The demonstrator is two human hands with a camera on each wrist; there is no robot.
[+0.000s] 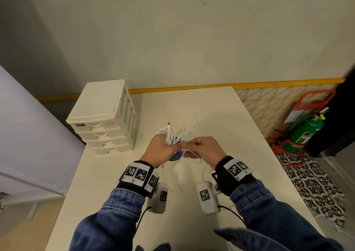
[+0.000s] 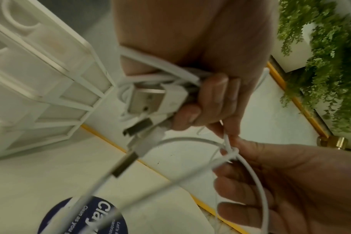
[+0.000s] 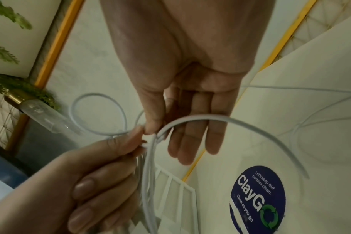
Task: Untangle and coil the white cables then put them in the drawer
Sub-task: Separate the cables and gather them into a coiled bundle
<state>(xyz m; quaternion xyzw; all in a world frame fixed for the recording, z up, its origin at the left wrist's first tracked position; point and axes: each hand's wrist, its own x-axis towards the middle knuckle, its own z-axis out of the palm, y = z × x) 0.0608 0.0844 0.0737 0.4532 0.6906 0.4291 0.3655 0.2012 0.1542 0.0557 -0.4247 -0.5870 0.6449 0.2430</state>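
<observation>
Both hands meet above the middle of the desk (image 1: 221, 116). The left hand (image 1: 163, 149) has its fingers (image 2: 216, 95) curled round a bundle of white cables (image 1: 171, 135) — USB plugs (image 2: 150, 98) poke out of the fist. The right hand (image 1: 203, 149) pinches one strand (image 3: 200, 120) between thumb and forefinger, its other fingers (image 3: 192, 142) loosely extended. Loose cable ends hang toward the desk's near edge. The white drawer unit (image 1: 103, 116) stands at the far-left corner — all drawers closed. A round blue sticker (image 3: 257, 199) lies on the desk beneath the hands.
</observation>
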